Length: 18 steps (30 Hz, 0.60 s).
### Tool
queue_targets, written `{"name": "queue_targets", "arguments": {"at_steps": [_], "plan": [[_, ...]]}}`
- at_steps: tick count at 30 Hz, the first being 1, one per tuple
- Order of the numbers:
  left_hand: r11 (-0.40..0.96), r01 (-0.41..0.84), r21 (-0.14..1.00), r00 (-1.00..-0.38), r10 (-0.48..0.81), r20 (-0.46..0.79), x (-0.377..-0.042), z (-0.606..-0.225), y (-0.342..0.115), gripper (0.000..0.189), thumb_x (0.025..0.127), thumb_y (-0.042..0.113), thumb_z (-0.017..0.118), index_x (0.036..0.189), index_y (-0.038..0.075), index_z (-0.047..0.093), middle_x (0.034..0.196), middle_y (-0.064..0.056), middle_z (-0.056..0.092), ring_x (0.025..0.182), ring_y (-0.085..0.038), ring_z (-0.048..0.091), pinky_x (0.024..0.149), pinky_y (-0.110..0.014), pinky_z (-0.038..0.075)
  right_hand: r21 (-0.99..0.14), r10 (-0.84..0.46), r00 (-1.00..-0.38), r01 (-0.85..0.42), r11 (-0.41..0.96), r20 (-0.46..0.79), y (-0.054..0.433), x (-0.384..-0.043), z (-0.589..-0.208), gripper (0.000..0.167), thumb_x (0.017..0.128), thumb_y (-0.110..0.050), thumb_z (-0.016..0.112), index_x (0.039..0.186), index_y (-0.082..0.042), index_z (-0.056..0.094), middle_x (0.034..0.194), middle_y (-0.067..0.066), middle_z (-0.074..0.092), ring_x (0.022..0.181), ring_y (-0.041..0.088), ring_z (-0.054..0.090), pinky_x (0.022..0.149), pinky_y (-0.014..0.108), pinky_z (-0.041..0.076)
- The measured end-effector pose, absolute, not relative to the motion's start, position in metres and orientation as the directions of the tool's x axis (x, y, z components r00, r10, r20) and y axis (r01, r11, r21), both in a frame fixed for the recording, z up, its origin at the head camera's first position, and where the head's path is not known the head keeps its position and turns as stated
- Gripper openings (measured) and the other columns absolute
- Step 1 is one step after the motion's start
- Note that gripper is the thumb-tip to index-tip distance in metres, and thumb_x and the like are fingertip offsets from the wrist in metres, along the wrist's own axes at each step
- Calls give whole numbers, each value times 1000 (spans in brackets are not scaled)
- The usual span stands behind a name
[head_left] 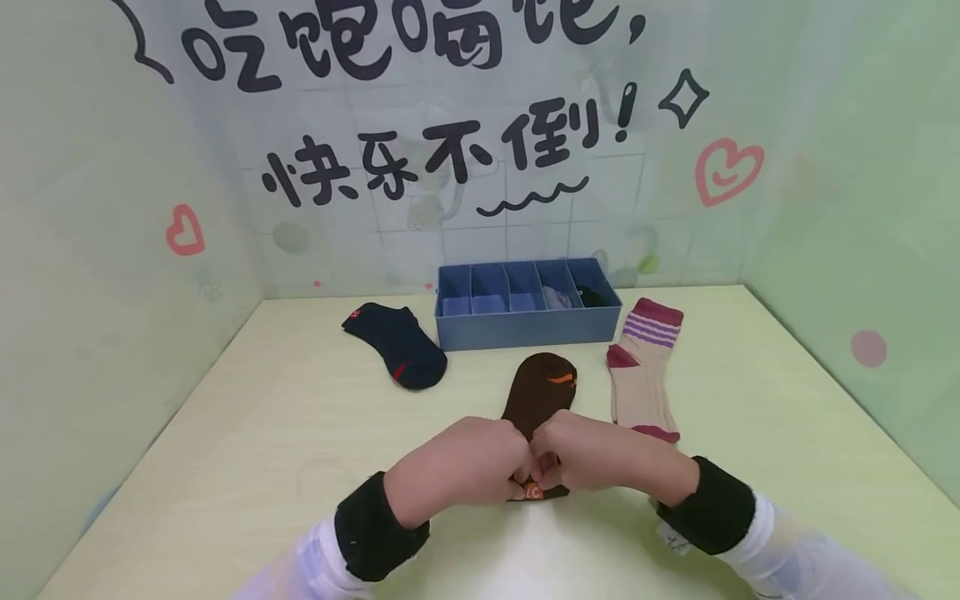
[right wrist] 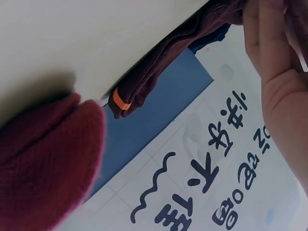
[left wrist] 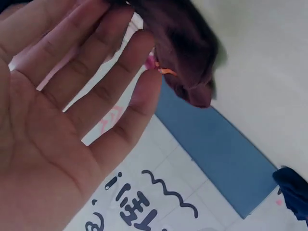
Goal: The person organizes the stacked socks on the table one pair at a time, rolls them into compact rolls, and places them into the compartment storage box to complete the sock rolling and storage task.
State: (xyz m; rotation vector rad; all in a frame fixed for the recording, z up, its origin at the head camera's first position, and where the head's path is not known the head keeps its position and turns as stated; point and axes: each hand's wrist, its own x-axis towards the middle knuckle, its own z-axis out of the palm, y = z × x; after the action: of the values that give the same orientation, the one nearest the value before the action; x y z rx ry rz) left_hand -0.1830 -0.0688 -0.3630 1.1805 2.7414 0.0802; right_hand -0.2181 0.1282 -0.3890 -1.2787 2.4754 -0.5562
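A dark brown sock (head_left: 538,392) with orange marks lies at the middle front of the table, toe away from me. Both hands meet over its cuff end in the head view. My left hand (head_left: 472,458) pinches the cuff from the left; in the left wrist view its other fingers (left wrist: 103,91) extend beside the sock. From the right, my right hand (head_left: 592,450) pinches the same end with bent fingers. Orange lettering shows just below the fingertips. In the right wrist view the sock stretches away from the hand along the table.
A blue box (head_left: 525,331) with several compartments stands behind; grey and black items lie in its right compartments. A navy sock (head_left: 401,346) lies at the left. At the right, beside my right hand, lies a beige sock (head_left: 645,379) with burgundy ends and purple stripes. Printed curtains (head_left: 450,192) surround the table.
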Motion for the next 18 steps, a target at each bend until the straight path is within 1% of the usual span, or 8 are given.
{"name": "queue_targets", "arguments": {"at_steps": [3, 5, 7, 9, 11, 13, 15, 18], "plan": [[692, 717, 87, -678, 721, -143, -183, -369, -67, 47, 95, 11, 75, 57, 23, 51, 57, 11, 24, 55, -5, 27, 54, -21, 22, -494, -834, -545, -704, 509, -83, 130, -220, -391, 15, 90, 0, 81, 84, -12, 78, 72, -8, 66, 66, -3, 52, 64, 16, 52], [698, 710, 97, -684, 715, -145, -186, -372, -67, 45, 94, 5, 71, 57, 22, 54, 58, 10, 25, 56, -6, 27, 54, -21, 23, -432, -845, -530, -747, 505, -72, 131, -218, -391, 12, 92, -5, 82, 84, -14, 80, 73, -9, 67, 66, -3, 51, 65, 14, 51], [709, 690, 143, -694, 705, -147, -189, -375, -69, 42, 93, 0, 69, 59, 22, 59, 57, 11, 28, 56, -6, 29, 54, -21, 24, -299, -861, -506, -816, 494, -42, 129, -212, -389, 13, 92, -8, 81, 83, -17, 80, 73, -11, 67, 66, -2, 49, 62, 14, 48], [721, 662, 203, -705, 692, -155, -193, -376, -71, 39, 92, -2, 67, 62, 22, 65, 56, 12, 32, 56, -6, 32, 54, -21, 26, -88, -878, -478, -874, 477, -13, 127, -203, -386, 15, 93, -13, 81, 79, -20, 78, 71, -11, 64, 64, 0, 46, 56, 15, 42], [731, 636, 246, -717, 678, -162, -196, -378, -72, 37, 90, -3, 66, 63, 21, 67, 55, 13, 35, 56, -5, 34, 54, -21, 27, 125, -896, -443, -889, 441, 14, 125, -192, -384, 17, 92, -19, 81, 76, -21, 76, 68, -10, 61, 63, 3, 42, 51, 17, 35], [732, 629, 261, -718, 676, -167, -198, -378, -73, 35, 90, -3, 66, 64, 21, 68, 56, 13, 38, 57, -5, 36, 54, -21, 28, 287, -911, -412, -870, 401, 24, 122, -184, -384, 19, 91, -24, 81, 73, -23, 74, 65, -9, 58, 62, 6, 41, 50, 19, 29], [730, 637, 248, -716, 679, -163, -199, -379, -72, 35, 90, -2, 66, 63, 21, 67, 56, 13, 38, 57, -5, 37, 54, -21, 29, 398, -923, -384, -842, 364, 32, 121, -179, -385, 20, 91, -27, 81, 73, -24, 74, 64, -8, 58, 62, 8, 43, 50, 22, 26], [726, 647, 233, -712, 685, -156, -200, -381, -72, 36, 90, -2, 66, 62, 21, 65, 56, 13, 39, 57, -5, 37, 53, -21, 30, 458, -930, -367, -821, 340, 34, 119, -177, -389, 18, 92, -27, 81, 75, -25, 75, 66, -8, 61, 65, 9, 48, 51, 23, 26]]}}
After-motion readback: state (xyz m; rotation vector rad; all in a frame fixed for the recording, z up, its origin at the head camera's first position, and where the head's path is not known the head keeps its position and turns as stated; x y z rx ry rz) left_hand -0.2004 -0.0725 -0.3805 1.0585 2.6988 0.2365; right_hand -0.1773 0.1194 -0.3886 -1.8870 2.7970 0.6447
